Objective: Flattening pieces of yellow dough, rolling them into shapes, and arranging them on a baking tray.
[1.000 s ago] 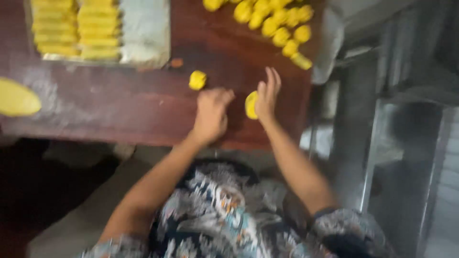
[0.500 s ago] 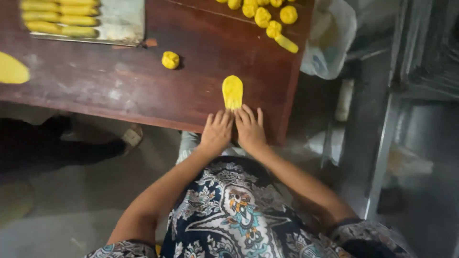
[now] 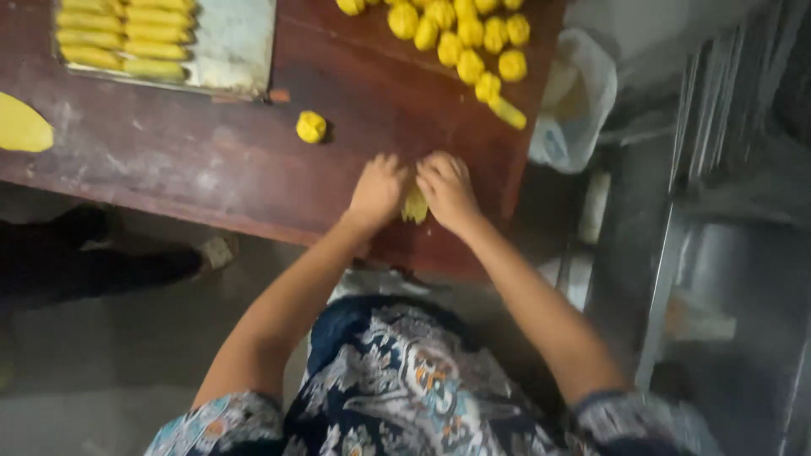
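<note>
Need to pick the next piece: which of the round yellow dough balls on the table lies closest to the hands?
The lone dough ball, up and left of the left hand. It sits by itself on bare wood, while the other balls cluster at the table's far edge.

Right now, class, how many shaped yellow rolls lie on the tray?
4 whole ones show: stacked in a column on the tray, at. A second column to their left and more beyond the top edge are cut off.
</note>
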